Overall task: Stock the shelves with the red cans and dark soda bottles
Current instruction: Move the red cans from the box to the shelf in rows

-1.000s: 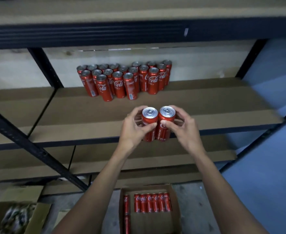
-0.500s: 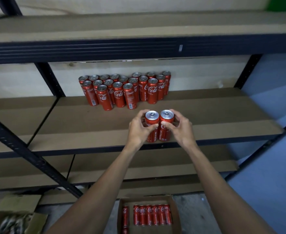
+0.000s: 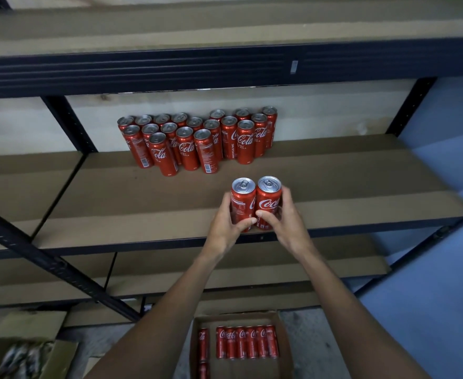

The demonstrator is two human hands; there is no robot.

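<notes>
From the head camera, two arms reach up and forward to the middle shelf (image 3: 361,187). The left hand (image 3: 223,228) is wrapped around the left can (image 3: 242,199), with its thumb across the front near the bottom. The right hand (image 3: 287,222) is wrapped around the right can (image 3: 269,198), with its thumb on the front and its fingers round the right side. Both cans are red with silver tops. They stand upright, side by side and touching, right between the two hands. They are at the near edge of the middle shelf, a bit right of its middle. I cannot tell if their bottoms sit on the board. Farther back on the same shelf, by the far wall, stands a bunch of red cans (image 3: 197,140) packed close together, well apart from the two held cans and to their left. Down on the floor, near the person, is an open brown box (image 3: 285,348) with a row of cans (image 3: 246,341) lying inside. Another open box (image 3: 63,354) sits at the bottom left, but what is in it is too blurry to tell.
</notes>
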